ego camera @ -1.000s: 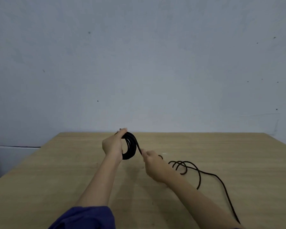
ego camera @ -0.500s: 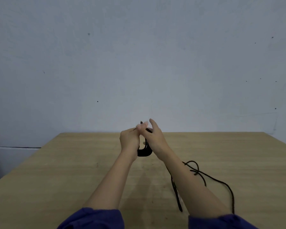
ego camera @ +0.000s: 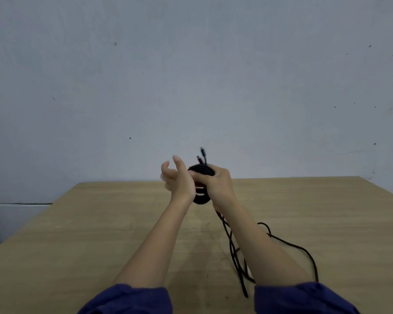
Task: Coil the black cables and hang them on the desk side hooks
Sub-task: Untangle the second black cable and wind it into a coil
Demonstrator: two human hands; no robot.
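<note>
I see my right hand [ego camera: 218, 183] raised above the desk [ego camera: 100, 234], its fingers curled round the black coil [ego camera: 201, 172] and gripping it from the right side. The coil stands roughly upright between my two hands. Its upper arc shows just left of the right knuckles, and its lower arc hangs below both hands, near the wrists. Two plug ends [ego camera: 202, 154] stick up from the top of the coil, just above the right hand's fingers.

My left hand [ego camera: 179, 181] sits right beside the coil on its left. Its fingers are loosely straight and spread, pointing upward, with the thumb apart from them, and they are wrapped round nothing. I cannot tell whether its palm touches the coil, as the hand hides that side.

The loose cable [ego camera: 234, 257] drops from under the right hand, runs along beneath the right forearm and lies on the desk. One loop curves out to the right of that forearm and back toward the dark blue sleeves [ego camera: 127, 300]. Beyond both hands there is a plain grey wall [ego camera: 191, 75].
</note>
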